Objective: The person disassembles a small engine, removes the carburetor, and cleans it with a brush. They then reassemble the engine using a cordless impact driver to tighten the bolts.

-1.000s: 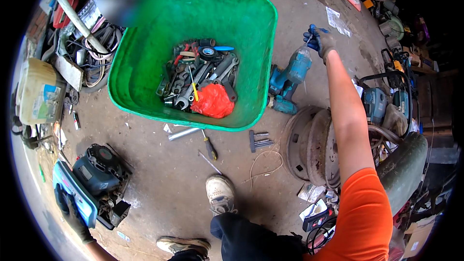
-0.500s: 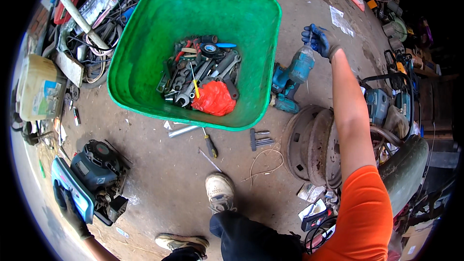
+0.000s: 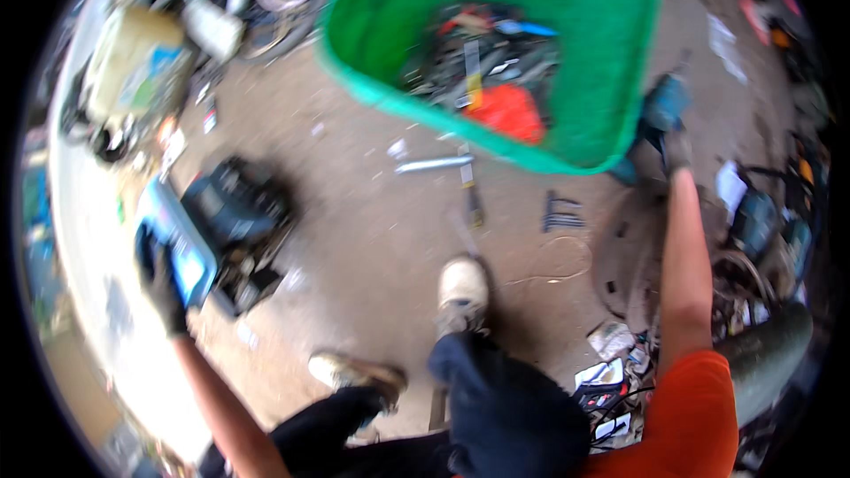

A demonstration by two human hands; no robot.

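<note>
The picture is motion-blurred. My left hand [image 3: 161,279], in a dark glove, grips the edge of the open blue lid of a tool case [image 3: 181,243] on the ground at the left. The case's dark body [image 3: 239,212] lies just right of it. My right arm stretches forward, and my gloved right hand [image 3: 677,149] sits on a blue power tool [image 3: 660,106] beside the right wall of a big green tub [image 3: 611,80]. The tub holds several wrenches and a red rag [image 3: 505,111].
A metal tube [image 3: 434,164], a screwdriver [image 3: 472,199] and a small set of keys [image 3: 562,211] lie on the dirt floor below the tub. A wheel rim [image 3: 633,274] and more power tools [image 3: 761,221] are at the right. Cluttered containers [image 3: 137,66] are at the upper left. My shoes [image 3: 463,288] are at the centre.
The view has swung, so the tub now sits higher and further right and everything is blurred. My right hand has dropped lower onto the blue power tool. My left hand still holds the case lid.
</note>
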